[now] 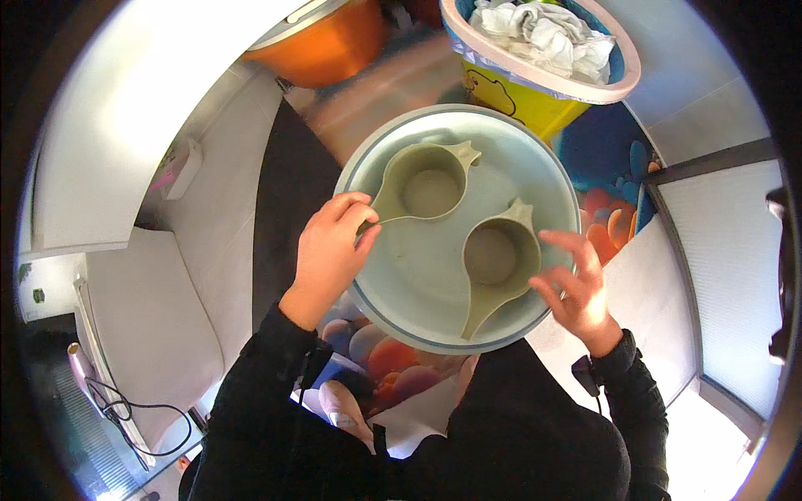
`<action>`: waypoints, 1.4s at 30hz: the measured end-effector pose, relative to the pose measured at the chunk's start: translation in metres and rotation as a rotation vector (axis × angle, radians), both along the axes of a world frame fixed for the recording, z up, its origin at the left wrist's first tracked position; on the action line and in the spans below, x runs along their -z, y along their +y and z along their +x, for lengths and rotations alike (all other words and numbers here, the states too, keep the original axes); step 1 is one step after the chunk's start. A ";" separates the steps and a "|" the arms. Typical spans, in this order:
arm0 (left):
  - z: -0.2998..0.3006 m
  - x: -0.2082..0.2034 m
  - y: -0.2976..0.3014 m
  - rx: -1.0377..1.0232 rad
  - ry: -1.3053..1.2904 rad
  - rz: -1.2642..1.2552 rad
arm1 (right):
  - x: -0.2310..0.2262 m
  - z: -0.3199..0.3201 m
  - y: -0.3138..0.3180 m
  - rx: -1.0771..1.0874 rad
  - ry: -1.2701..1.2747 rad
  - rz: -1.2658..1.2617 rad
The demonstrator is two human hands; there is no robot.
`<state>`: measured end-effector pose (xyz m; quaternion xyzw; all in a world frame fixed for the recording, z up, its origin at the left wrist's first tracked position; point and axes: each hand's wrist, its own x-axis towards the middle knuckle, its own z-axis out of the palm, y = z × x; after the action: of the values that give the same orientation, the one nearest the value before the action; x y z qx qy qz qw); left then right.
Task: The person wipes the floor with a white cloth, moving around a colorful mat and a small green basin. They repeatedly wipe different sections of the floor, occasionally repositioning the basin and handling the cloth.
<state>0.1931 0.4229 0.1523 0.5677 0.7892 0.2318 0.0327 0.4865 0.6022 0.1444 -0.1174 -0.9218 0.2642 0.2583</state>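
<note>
A round pale blue-green basin (409, 292) sits in front of me with two olive-green water dippers in it. The left dipper (430, 194) has its handle toward my left hand (330, 250), whose fingers and thumb close on the handle end at the basin's left rim. Next to it, the right dipper (501, 253) lies with its handle slanting toward me and its pointed side away. My right hand (576, 288) is at the right side of that dipper, thumb and forefinger apart close to its rim; whether the fingertips touch it I cannot tell.
Beyond the basin stands a yellow bin (535, 117) with a pink rim, full of crumpled white paper. An orange tub (326, 46) is at the far left. A glass-panelled door (718, 250) lies right; a corded pink appliance (81, 367) rests at lower left. A patterned mat (393, 367) lies beneath.
</note>
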 end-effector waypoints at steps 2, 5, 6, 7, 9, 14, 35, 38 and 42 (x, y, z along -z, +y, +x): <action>0.006 -0.003 0.001 0.009 0.065 0.038 | 0.004 0.004 0.006 0.160 -0.044 -0.040; 0.023 -0.010 0.009 0.044 -0.005 0.060 | 0.006 0.007 0.013 0.261 -0.052 -0.089; 0.030 -0.012 0.015 0.067 -0.060 0.060 | 0.006 0.005 0.015 0.269 -0.051 -0.103; 0.038 -0.014 0.020 0.089 -0.114 0.061 | 0.005 0.002 0.019 0.276 -0.039 -0.129; 0.045 -0.016 0.039 0.160 -0.058 0.102 | 0.004 -0.010 0.034 0.227 -0.119 -0.156; 0.049 -0.022 0.086 0.243 0.060 0.149 | 0.020 -0.079 0.086 0.054 -0.447 -0.294; -0.032 -0.088 -0.011 0.142 0.086 0.118 | -0.102 -0.066 0.130 0.142 -0.202 -0.719; -0.058 -0.126 -0.005 0.254 0.251 0.101 | -0.169 -0.064 0.150 0.245 -0.204 -0.619; -0.087 -0.170 -0.007 0.375 0.341 0.041 | -0.246 -0.082 0.169 0.291 -0.152 -0.460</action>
<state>0.1056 0.4156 0.3221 0.7357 0.6592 0.1388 -0.0698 0.4041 0.7714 0.3902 -0.3237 -0.8277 0.4171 0.1903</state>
